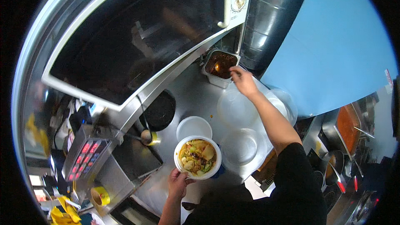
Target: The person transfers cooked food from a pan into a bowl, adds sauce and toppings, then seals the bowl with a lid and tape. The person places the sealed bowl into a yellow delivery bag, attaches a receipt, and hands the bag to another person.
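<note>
My left hand (178, 182) grips the near-left rim of a round white container (177, 154) filled with vegetables in a yellowish broth. Just beyond it lies a round white lid (194, 128). My right hand (242, 79) is at the right edge of a deep steel pan (217, 82) of dark red-brown sauce. A shiny ladle or spoon bowl (217, 66) shows in the sauce; its handle is hard to make out, though my fingers are pinched where it would be.
Clear round plastic lids or containers (240, 147) lie under and beside my right arm. A dark round pan (160, 111) and a tape roll (150, 137) are at left. A large white-framed oven (187, 54) stands behind. Cooking pans with red-handled utensils (340, 187) are at right.
</note>
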`<act>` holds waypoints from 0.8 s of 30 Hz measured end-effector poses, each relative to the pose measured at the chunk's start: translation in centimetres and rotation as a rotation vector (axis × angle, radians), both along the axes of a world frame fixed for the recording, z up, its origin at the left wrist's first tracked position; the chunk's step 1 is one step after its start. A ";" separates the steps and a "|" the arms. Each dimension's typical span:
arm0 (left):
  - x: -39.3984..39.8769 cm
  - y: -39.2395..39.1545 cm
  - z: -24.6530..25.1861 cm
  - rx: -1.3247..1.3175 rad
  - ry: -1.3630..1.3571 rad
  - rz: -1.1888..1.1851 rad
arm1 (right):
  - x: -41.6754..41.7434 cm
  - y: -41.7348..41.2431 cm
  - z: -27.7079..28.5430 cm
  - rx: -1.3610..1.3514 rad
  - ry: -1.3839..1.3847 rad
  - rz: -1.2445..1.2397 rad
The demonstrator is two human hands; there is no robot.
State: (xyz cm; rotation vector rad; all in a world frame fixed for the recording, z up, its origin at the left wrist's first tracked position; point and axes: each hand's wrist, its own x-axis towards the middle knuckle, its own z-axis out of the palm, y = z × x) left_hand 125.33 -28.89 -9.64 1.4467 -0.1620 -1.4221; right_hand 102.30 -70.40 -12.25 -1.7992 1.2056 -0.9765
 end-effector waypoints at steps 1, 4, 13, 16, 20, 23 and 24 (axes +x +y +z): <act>-0.1 -0.6 0.1 0.015 -0.011 0.000 | 0.7 -0.6 -0.2 -0.077 0.090 0.062; 0.2 -1.5 -0.4 0.110 -0.032 -0.004 | 1.4 -1.4 -1.6 -0.182 0.250 0.214; 0.5 -2.0 -1.3 0.114 -0.028 0.061 | -2.2 -5.4 -2.5 0.388 -0.317 0.074; 0.5 -1.8 -1.3 0.079 -0.012 0.064 | -3.2 -5.3 -1.8 0.404 -0.476 0.022; 0.5 -1.6 -1.4 0.042 0.010 0.064 | -4.0 -4.2 -1.6 0.302 -0.395 0.052; 0.1 -1.6 -0.6 -0.008 0.060 0.064 | -4.0 -3.1 -1.1 0.282 -0.397 0.047; -0.1 -1.5 -0.6 -0.012 0.064 0.075 | -3.9 -2.9 -1.1 0.283 -0.394 0.036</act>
